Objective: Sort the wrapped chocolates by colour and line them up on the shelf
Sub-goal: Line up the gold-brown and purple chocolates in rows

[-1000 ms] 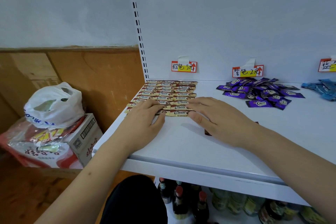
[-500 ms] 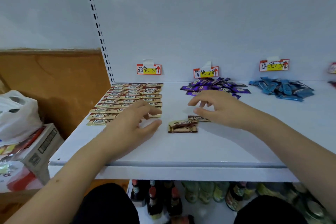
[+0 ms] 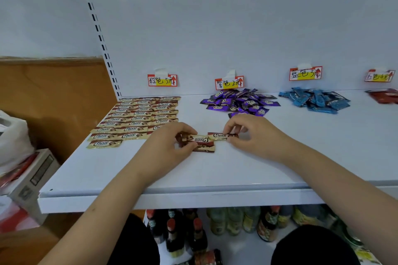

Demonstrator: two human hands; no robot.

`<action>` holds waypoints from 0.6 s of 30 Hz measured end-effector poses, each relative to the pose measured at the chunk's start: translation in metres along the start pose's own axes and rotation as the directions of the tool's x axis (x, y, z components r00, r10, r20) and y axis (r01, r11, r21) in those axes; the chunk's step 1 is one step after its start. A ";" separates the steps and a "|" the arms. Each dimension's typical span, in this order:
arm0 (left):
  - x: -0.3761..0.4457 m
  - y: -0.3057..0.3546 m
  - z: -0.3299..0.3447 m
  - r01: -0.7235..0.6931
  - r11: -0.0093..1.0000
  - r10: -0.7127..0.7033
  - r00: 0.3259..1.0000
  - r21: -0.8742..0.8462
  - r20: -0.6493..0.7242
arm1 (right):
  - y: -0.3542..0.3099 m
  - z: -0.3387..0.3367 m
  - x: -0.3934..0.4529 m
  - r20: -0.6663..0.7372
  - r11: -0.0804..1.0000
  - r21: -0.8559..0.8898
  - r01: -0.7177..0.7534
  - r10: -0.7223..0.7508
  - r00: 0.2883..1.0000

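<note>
Brown-and-gold Choco chocolates (image 3: 137,117) lie in neat rows at the left of the white shelf (image 3: 193,178). In the middle of the shelf my left hand (image 3: 170,146) pinches a loose brown chocolate (image 3: 197,139) that lies on top of another one (image 3: 204,148). My right hand (image 3: 249,133) pinches the end of a third brown chocolate (image 3: 218,135) beside them. A purple pile (image 3: 239,102), a blue pile (image 3: 315,100) and a red pile (image 3: 384,95) lie loose along the back.
Handwritten price tags (image 3: 162,80) hang on the back panel above each colour group. A cardboard box (image 3: 32,180) with a white plastic bag (image 3: 13,140) stands left of the shelf. Bottles (image 3: 215,228) fill the shelf below.
The view has swung right, bringing the blue and red piles into sight. Both hands left the brown rows and closed their fingers on the loose brown chocolates in the middle.
</note>
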State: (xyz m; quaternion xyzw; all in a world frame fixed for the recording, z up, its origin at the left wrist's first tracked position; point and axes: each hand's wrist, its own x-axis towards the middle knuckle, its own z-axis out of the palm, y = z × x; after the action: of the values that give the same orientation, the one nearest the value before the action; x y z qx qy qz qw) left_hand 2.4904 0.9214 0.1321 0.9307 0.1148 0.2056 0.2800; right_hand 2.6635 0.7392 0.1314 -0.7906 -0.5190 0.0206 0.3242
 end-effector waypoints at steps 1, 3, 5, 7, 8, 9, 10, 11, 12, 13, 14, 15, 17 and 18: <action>-0.001 0.001 0.000 0.014 1.000 -0.015 1.000 -0.020 -0.017 | 0.000 0.001 0.000 -0.013 1.000 0.013 0.001 0.000 1.000; -0.002 0.003 -0.002 0.044 0.997 -0.048 0.997 -0.066 -0.060 | -0.001 0.001 0.000 -0.046 1.000 0.030 0.007 -0.005 0.999; -0.003 0.003 -0.004 0.072 0.989 -0.084 0.992 -0.129 -0.091 | -0.003 0.001 0.001 -0.064 0.999 0.036 0.019 -0.016 0.998; -0.004 0.004 -0.006 0.103 0.961 -0.129 0.988 -0.257 -0.087 | -0.004 0.002 0.001 -0.065 0.999 0.051 0.015 -0.011 0.998; -0.005 0.005 -0.009 0.116 0.935 -0.148 0.986 -0.335 -0.072 | -0.005 0.002 0.001 -0.065 0.997 0.078 0.005 0.000 0.998; -0.006 0.006 -0.012 0.126 0.902 -0.164 0.985 -0.413 -0.059 | -0.006 0.001 0.001 -0.068 0.994 0.112 -0.007 0.015 0.998; -0.007 0.006 -0.016 0.134 0.855 -0.185 0.981 -0.501 -0.053 | -0.007 0.000 0.001 -0.075 0.990 0.140 -0.018 0.029 0.997; -0.008 0.006 -0.021 0.147 0.795 -0.215 0.975 -0.589 -0.047 | -0.009 -0.001 0.003 -0.082 0.986 0.164 -0.025 0.038 0.996; -0.010 0.003 -0.027 0.167 0.742 -0.257 0.965 -0.650 -0.045 | -0.012 -0.002 0.005 -0.088 0.983 0.184 -0.024 0.041 0.995; -0.012 -0.001 -0.032 0.193 0.710 -0.306 0.951 -0.677 -0.049 | -0.016 -0.002 0.007 -0.095 0.978 0.208 -0.018 0.039 0.995; -0.016 -0.005 -0.038 0.224 0.698 -0.354 0.934 -0.680 -0.056 | -0.020 0.000 0.011 -0.102 0.972 0.236 -0.014 0.040 0.994; -0.021 -0.011 -0.044 0.252 0.687 -0.397 0.916 -0.682 -0.061 | -0.026 0.003 0.014 -0.104 0.965 0.263 -0.015 0.043 0.994; -0.030 -0.022 -0.057 0.266 0.648 -0.443 0.894 -0.714 -0.069 | -0.037 0.014 0.022 -0.085 0.957 0.291 -0.004 0.030 0.996; -0.034 -0.025 -0.065 0.259 0.634 -0.447 0.891 -0.729 -0.072 | -0.044 0.020 0.027 -0.065 0.956 0.295 0.002 0.018 0.998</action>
State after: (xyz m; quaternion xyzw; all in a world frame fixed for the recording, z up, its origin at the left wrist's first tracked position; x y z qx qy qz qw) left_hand 2.4291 0.9616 0.1564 0.6788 0.2429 0.2877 0.6304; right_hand 2.6326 0.7829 0.1472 -0.7359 -0.4958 0.0727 0.4553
